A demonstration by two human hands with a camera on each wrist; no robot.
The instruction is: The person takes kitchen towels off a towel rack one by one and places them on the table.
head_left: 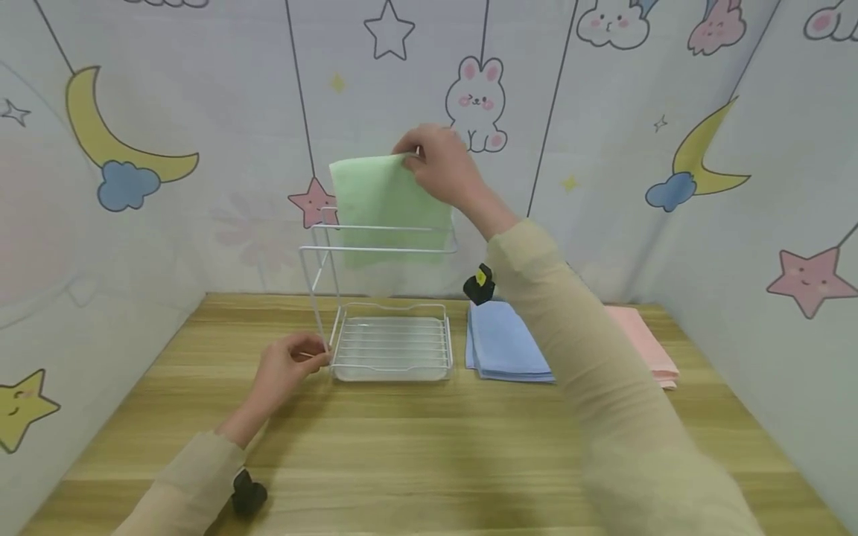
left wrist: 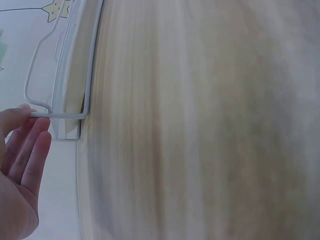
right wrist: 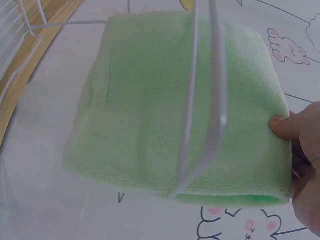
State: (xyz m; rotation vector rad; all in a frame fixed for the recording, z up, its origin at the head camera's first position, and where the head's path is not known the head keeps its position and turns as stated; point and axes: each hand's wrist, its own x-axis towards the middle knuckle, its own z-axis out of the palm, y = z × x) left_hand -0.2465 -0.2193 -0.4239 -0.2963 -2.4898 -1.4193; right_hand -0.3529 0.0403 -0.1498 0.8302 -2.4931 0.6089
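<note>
A white wire rack point(head_left: 375, 249) stands toward the back of the table, with hanging bars above a slatted base. At its lower left corner, my left hand point(head_left: 281, 368) pinches the wire between thumb and fingers, shown closely in the left wrist view, where the same hand point(left wrist: 20, 170) grips a rack wire point(left wrist: 65, 115). Up high, my right hand point(head_left: 442, 164) pinches the top edge of a folded light-green towel point(head_left: 382, 186). The towel hangs at the rack's upper bars, two of which cross in front of it. In the right wrist view, the thumb presses the towel's point(right wrist: 140, 100) edge.
A translucent tray point(head_left: 389, 376) sits under the rack's slats. Right of the rack lies a folded blue towel stack point(head_left: 503, 342), and beyond it folded pink towels point(head_left: 643, 346), partly hidden by my right sleeve point(head_left: 603, 357). A patterned cloth wall point(head_left: 255, 149) stands close behind.
</note>
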